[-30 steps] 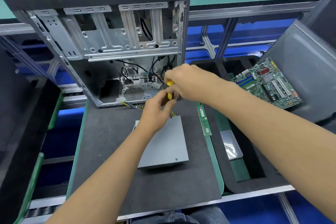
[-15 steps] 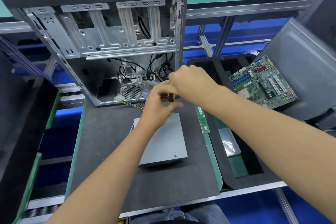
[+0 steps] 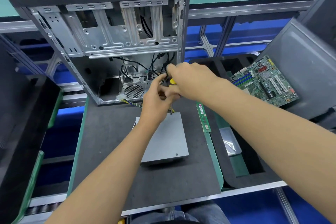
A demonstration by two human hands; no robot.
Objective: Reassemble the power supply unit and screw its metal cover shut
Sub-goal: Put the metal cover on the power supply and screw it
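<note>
The grey metal power supply unit [image 3: 166,140] lies flat on the black foam mat [image 3: 112,151], cover up, with one screw near its front right corner. Above its far edge my right hand [image 3: 189,80] grips a yellow-and-black screwdriver [image 3: 172,81] by the handle. Its thin shaft runs down to the unit's far edge. My left hand [image 3: 157,96] pinches the shaft just under the handle. Yellow and black wires leave the unit's far end toward the case.
An open computer case [image 3: 101,42] stands upright behind the mat. A RAM stick [image 3: 203,116] lies on the mat's right edge. A green motherboard [image 3: 263,82] leans in a grey tray [image 3: 309,63] at the right. A silver bag [image 3: 230,143] sits in the foam recess.
Both hands have stayed over the unit's far edge. My left fingers have closed in under the screwdriver handle and now pinch the shaft.
</note>
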